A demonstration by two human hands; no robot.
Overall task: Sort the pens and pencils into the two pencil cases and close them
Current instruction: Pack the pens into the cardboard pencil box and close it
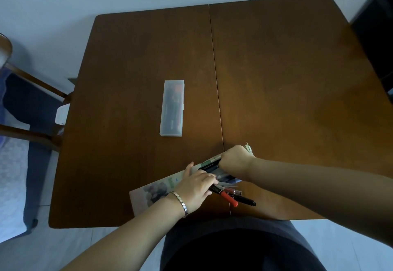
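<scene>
Lower centre of frame: printed pencil case (157, 192) lies open and slanted near the table (287, 79) edge closest to you. Your right hand (235, 161) sits at its upper-right end, grip curled tight around dark pens (210, 163) over the case. Your left hand (196, 187), bracelet (180, 201) on the wrist, rests across the case, grip closed on a bundle of pens (231, 192); a red-capped pen (229, 199) and a black marker (246, 201) stick out toward lower right. Centre-left: clear pencil case (172, 109), lid shut, pens inside, well apart from both hands.
</scene>
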